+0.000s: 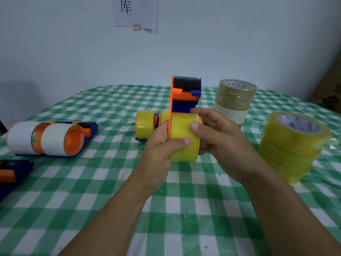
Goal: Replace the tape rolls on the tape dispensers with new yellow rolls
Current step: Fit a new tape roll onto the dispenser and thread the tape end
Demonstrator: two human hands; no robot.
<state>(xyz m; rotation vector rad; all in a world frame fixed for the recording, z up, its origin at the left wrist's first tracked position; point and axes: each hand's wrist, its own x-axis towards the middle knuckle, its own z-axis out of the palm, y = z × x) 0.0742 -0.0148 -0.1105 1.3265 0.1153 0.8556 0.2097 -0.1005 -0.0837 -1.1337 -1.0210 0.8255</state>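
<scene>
Your left hand (160, 146) grips the dispenser (186, 97) from below, its thumb laid across the yellow roll (184, 152). Your right hand (223, 143) curls round the roll's far end, thumb on top. The roll sits against the dispenser's orange side plate, above the table (110, 182). Just left of it is a second yellow roll (145, 124) on an orange hub. Far left lie white rolls (36, 139) on orange hubs. To your right stands a yellow stack (291, 145), with a brown roll (236, 97) behind it.

Two hands (158, 152) (223, 143), two white rolls (20, 137) (53, 139)
</scene>
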